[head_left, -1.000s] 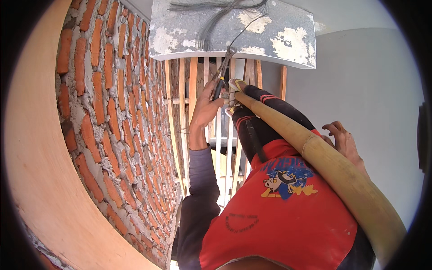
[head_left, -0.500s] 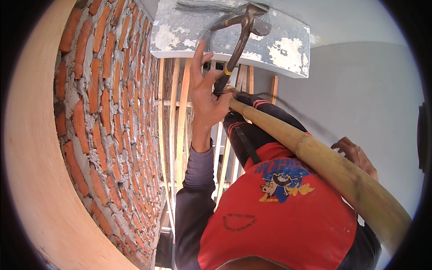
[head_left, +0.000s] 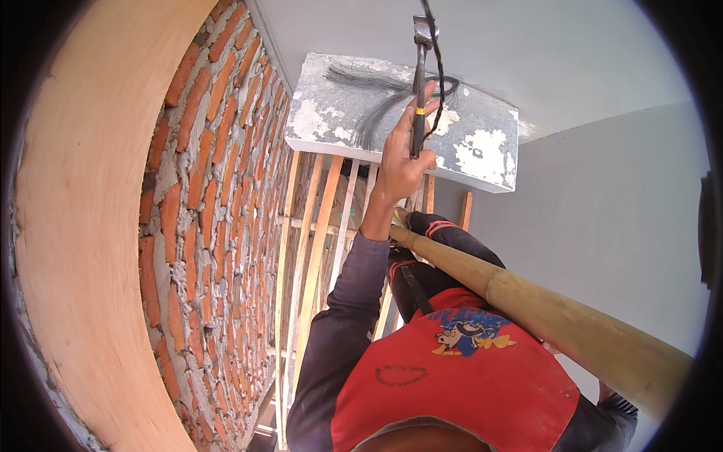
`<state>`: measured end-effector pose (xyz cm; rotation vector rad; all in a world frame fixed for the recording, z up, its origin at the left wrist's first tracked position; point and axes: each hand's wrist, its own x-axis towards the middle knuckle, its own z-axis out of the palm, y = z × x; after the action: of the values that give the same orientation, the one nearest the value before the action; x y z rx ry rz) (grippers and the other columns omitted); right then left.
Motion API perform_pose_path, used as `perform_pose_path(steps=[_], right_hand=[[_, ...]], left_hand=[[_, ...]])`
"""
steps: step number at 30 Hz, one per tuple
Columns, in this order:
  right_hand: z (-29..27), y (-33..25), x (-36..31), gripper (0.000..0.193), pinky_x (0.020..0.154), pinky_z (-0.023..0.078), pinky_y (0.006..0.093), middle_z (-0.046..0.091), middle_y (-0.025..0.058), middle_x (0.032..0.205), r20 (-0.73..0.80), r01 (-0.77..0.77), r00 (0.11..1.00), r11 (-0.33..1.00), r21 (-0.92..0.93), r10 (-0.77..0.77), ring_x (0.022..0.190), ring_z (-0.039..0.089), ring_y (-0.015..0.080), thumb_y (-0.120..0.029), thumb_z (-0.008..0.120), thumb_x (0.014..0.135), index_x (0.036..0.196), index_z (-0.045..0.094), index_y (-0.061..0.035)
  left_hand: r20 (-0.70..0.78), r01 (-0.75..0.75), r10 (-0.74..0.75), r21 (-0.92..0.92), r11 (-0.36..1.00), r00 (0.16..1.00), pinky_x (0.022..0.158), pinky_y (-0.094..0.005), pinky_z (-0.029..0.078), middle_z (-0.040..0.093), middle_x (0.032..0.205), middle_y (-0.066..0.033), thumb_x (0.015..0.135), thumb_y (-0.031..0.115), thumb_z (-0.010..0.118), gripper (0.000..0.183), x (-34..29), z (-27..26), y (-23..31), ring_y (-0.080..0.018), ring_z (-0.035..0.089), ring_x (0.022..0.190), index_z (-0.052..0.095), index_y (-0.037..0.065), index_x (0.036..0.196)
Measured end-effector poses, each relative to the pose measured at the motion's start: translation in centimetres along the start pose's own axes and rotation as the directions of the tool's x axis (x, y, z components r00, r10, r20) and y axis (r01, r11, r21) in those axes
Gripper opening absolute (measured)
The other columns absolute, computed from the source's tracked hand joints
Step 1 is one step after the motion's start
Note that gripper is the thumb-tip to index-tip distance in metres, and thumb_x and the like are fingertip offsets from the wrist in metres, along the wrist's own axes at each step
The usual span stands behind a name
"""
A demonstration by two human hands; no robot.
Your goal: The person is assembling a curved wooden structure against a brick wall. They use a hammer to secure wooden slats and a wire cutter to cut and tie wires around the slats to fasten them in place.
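My left hand (head_left: 403, 162) is raised in front of me, its fingers closed around the dark grip of a hammer (head_left: 421, 75) with a yellow band. The hammer stands head up, its metal head above the ledge. A black twisted cord (head_left: 440, 68) runs down beside the handle to the fingers; whether the hand grips it too, I cannot tell. Behind the hand, a bundle of thin dark wire (head_left: 369, 124) lies spread and looped on a grey, paint-patched concrete ledge (head_left: 316, 94). My right hand is out of sight; only its sleeve (head_left: 617, 422) shows beyond the bamboo pole (head_left: 557, 313).
The thick bamboo pole slants across my right side. A rough brick wall (head_left: 218, 203) rises on the left, with a curved wooden board (head_left: 83, 196) nearer. Wooden slats (head_left: 324, 233) with gaps between them lie below. A grey plastered wall (head_left: 595, 203) stands at the right.
My left hand has risen and moved right with the hammer, now held upright against the ledge's backdrop. My right hand has dropped from view behind the pole. The view has shifted.
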<state>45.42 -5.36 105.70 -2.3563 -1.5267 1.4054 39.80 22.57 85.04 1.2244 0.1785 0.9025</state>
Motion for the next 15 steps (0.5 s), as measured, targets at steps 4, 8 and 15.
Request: perform_pose_path(steps=[4,8,15], right_hand=[[0.3,0.2,-0.2,0.045,0.084,0.044,0.0363,0.052,0.014,0.109,0.006,0.029,1.0,0.997,0.072,-0.03,0.1,0.053,0.0286,-0.035,0.06,0.081,0.111,0.053,-0.003],[1.0,0.8,-0.2,0.049,0.085,0.043,0.0365,0.051,0.0157,0.111,0.017,0.101,0.994,0.986,0.135,-0.104,0.1,0.053,0.0293,-0.037,0.062,0.08,0.112,0.052,-0.0017],[1.5,0.3,-0.7,0.056,0.086,0.042,0.0367,0.05,0.0185,0.113,-0.024,0.1,0.995,0.961,0.258,-0.097,0.102,0.053,0.0304,-0.041,0.064,0.079,0.113,0.051,0.0005]], left_hand=[[0.022,0.022,-0.023,0.049,0.999,0.999,0.053,-0.019,0.043,0.043,0.13,-0.0171,0.065,-0.008,0.041,0.062,0.6,2.4,-0.4,-0.0224,0.043,0.122,0.04,-0.002,0.127],[0.04,0.052,-0.05,-0.037,0.998,0.998,0.053,-0.022,0.049,0.041,0.128,-0.0214,0.071,-0.009,0.039,0.04,-0.1,3.6,-1.6,-0.0284,0.051,0.114,0.038,-0.002,0.11],[-0.043,0.105,-0.121,-0.27,0.957,0.992,0.057,-0.0275,0.058,0.04,0.123,-0.0217,0.076,-0.011,0.037,0.033,-3.5,7.2,-7.2,-0.0299,0.056,0.105,0.03,-0.002,0.107]])
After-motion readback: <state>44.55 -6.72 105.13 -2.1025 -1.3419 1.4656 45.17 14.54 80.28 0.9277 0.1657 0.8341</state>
